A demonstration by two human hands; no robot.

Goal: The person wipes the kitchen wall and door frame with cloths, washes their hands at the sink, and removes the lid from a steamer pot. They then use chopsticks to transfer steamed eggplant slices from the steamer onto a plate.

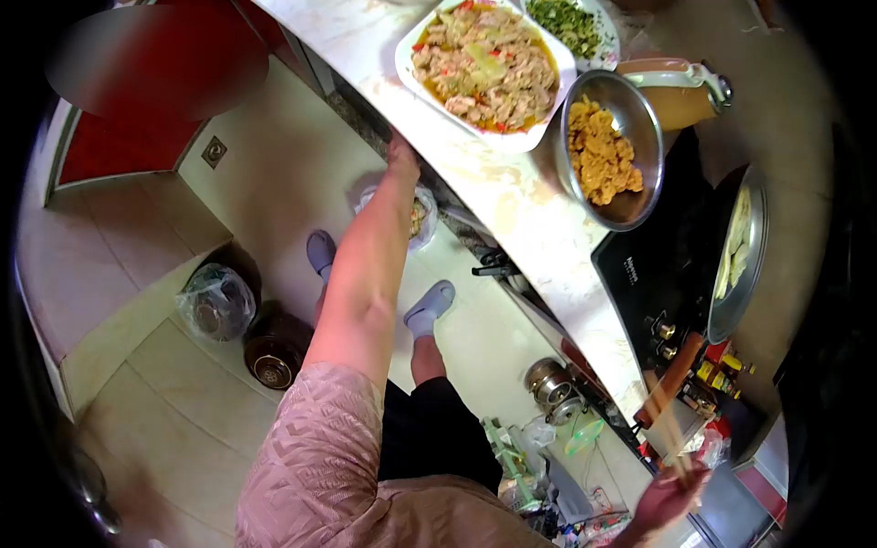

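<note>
My right hand [674,498] is closed around a pair of chopsticks [674,429], which reach up past the wooden handle [674,379] of a frying pan. The pan [755,265] sits over the black stove and holds pale, long pieces of food [734,242]. My left arm stretches across the view to the worktop's edge, where my left hand [402,157] is small and blurred; its fingers cannot be made out. Beyond it on the counter are a white dish of cooked meat [486,68] and a steel bowl [650,123] with orange-brown battered pieces [601,155].
A plate of chopped greens [568,26] and a tan jug [681,96] stand behind the bowl. Sauce bottles [717,376] are beside the black stove [639,269]. On the floor are a lined bin [219,301], a brown jar [274,352], a bag [422,219] and steel pots [550,384].
</note>
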